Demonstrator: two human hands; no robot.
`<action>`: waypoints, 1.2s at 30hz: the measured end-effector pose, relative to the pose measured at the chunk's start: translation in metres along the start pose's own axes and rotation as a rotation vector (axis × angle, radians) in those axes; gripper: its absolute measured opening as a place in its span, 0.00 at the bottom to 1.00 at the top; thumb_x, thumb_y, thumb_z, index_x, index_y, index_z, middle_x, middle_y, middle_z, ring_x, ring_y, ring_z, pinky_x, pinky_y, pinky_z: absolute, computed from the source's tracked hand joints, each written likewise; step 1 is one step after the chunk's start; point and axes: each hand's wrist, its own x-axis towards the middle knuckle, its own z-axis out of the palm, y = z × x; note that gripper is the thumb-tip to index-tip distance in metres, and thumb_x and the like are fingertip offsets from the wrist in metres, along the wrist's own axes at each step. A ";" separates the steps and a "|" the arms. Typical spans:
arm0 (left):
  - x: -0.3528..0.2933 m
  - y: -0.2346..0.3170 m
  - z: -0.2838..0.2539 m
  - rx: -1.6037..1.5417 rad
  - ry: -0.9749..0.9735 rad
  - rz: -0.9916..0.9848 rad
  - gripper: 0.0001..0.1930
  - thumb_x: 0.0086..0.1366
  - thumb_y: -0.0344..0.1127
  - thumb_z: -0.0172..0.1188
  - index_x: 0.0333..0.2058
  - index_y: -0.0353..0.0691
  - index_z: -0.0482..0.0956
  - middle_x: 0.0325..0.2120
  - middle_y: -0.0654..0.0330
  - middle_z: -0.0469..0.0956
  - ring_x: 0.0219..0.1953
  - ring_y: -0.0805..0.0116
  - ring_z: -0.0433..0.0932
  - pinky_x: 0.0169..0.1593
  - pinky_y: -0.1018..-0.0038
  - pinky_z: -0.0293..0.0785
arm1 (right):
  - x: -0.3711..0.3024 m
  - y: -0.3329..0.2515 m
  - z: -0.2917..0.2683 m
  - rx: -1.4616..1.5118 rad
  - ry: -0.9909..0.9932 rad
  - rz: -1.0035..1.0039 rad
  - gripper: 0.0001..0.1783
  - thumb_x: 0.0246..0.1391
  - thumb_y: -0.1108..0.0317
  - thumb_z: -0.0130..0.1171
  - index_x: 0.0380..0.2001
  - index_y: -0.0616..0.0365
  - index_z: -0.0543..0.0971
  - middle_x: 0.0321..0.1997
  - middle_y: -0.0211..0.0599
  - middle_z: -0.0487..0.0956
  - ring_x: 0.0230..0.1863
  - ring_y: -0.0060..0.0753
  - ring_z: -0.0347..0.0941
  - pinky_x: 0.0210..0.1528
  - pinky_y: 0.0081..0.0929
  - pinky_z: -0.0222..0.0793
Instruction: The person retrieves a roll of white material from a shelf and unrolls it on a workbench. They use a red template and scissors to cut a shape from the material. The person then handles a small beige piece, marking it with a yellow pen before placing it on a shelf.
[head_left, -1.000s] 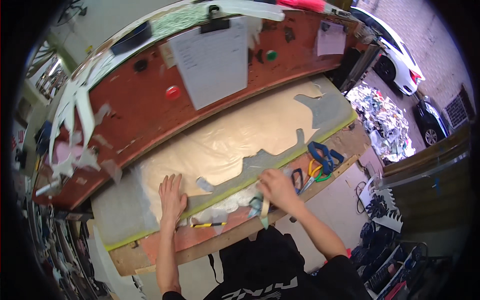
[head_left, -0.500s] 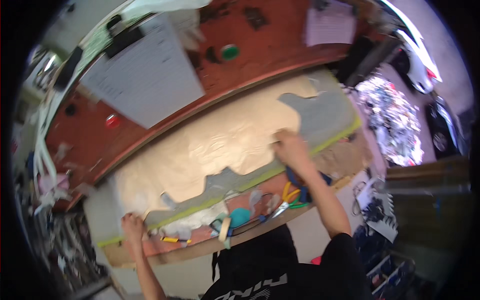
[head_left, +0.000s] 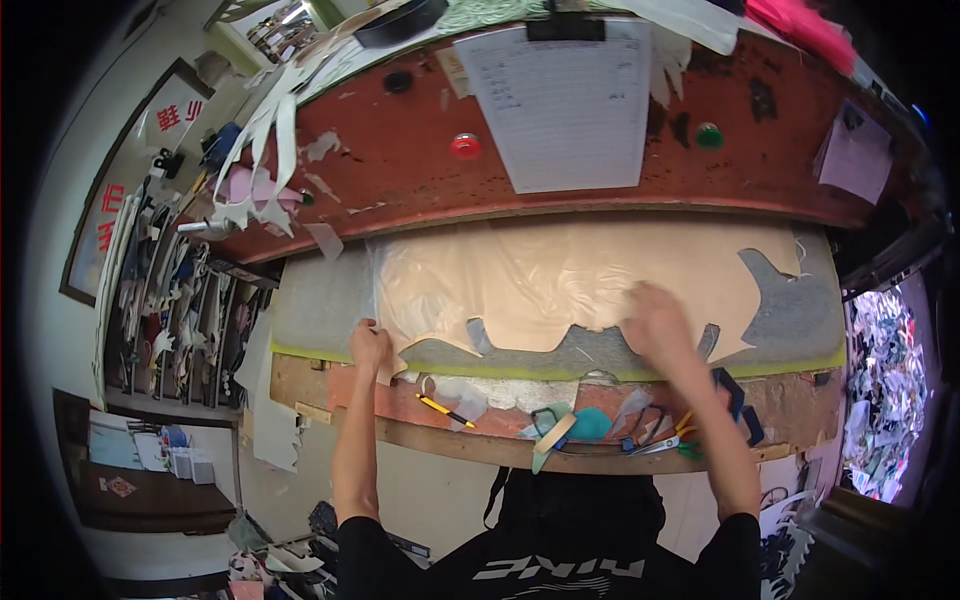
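A large tan leather-like sheet (head_left: 540, 270), wavy-edged and wrinkled in the middle, lies across a grey work surface (head_left: 320, 300). My left hand (head_left: 370, 347) is at the sheet's near left corner, its fingers closed on the edge. A strip of clear film (head_left: 374, 270) shows along that left side. My right hand (head_left: 655, 320) is over the near part of the sheet, right of the middle; motion smears its fingers, so their grip is hidden. Below it, next to my forearm, lie scissors (head_left: 660, 443) with orange handles.
A yellow cutter (head_left: 445, 411), a tape roll (head_left: 555, 432) and a teal round piece (head_left: 590, 424) lie along the near ledge. Behind the sheet rises a red machine beam (head_left: 400, 140) with a red button (head_left: 466, 146), a green button (head_left: 709, 136) and a clipped paper (head_left: 560, 110).
The view has swung left and levelled out. My left hand remains at the sheet's left corner; my right hand has moved left along the sheet, away from its right notch.
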 end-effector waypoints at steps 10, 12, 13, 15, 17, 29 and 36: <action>0.034 0.015 -0.067 -1.495 -0.475 -0.140 0.06 0.69 0.30 0.51 0.37 0.37 0.78 0.35 0.59 0.80 0.38 0.67 0.81 0.45 0.70 0.77 | 0.105 -0.229 0.154 0.387 -0.051 -0.290 0.33 0.45 0.62 0.68 0.56 0.58 0.74 0.65 0.52 0.69 0.66 0.53 0.65 0.66 0.43 0.62; 0.032 0.035 -0.080 -1.721 -0.589 -0.170 0.06 0.69 0.29 0.50 0.39 0.36 0.77 0.39 0.56 0.80 0.41 0.67 0.81 0.46 0.70 0.78 | 0.120 -0.264 0.176 0.293 0.068 -0.296 0.32 0.45 0.62 0.68 0.55 0.58 0.75 0.61 0.53 0.73 0.62 0.53 0.69 0.62 0.41 0.66; 0.033 0.031 -0.071 -1.742 -0.603 -0.146 0.07 0.69 0.30 0.51 0.40 0.35 0.77 0.40 0.56 0.80 0.42 0.66 0.81 0.46 0.69 0.78 | 0.129 -0.275 0.184 0.244 0.132 -0.303 0.32 0.45 0.62 0.68 0.55 0.58 0.75 0.59 0.54 0.74 0.61 0.53 0.70 0.61 0.40 0.68; 0.040 0.019 -0.048 -1.784 -0.631 -0.088 0.10 0.69 0.31 0.52 0.43 0.33 0.77 0.42 0.55 0.80 0.44 0.64 0.81 0.48 0.67 0.78 | 0.145 -0.271 0.200 0.499 -0.034 -0.076 0.32 0.45 0.63 0.68 0.55 0.59 0.75 0.53 0.53 0.78 0.54 0.49 0.75 0.55 0.39 0.70; 0.039 0.015 -0.022 -1.134 -0.477 0.172 0.15 0.66 0.33 0.55 0.48 0.33 0.77 0.44 0.52 0.80 0.48 0.59 0.80 0.51 0.62 0.76 | 0.164 -0.241 0.214 0.697 -0.088 0.118 0.27 0.48 0.64 0.66 0.53 0.59 0.76 0.47 0.50 0.81 0.49 0.44 0.78 0.50 0.35 0.72; 0.057 0.069 0.007 -0.065 -0.415 0.707 0.25 0.50 0.43 0.66 0.47 0.36 0.82 0.38 0.49 0.82 0.46 0.51 0.77 0.52 0.59 0.71 | 0.171 -0.160 0.269 0.767 0.003 0.517 0.17 0.63 0.62 0.50 0.45 0.62 0.80 0.45 0.38 0.82 0.48 0.35 0.75 0.54 0.32 0.68; 0.080 0.071 -0.001 -0.172 -0.705 0.719 0.14 0.54 0.39 0.64 0.38 0.39 0.84 0.37 0.53 0.82 0.49 0.51 0.76 0.50 0.60 0.72 | 0.172 -0.165 0.268 0.608 -0.001 0.340 0.15 0.62 0.64 0.48 0.41 0.63 0.80 0.45 0.54 0.80 0.49 0.54 0.75 0.52 0.42 0.69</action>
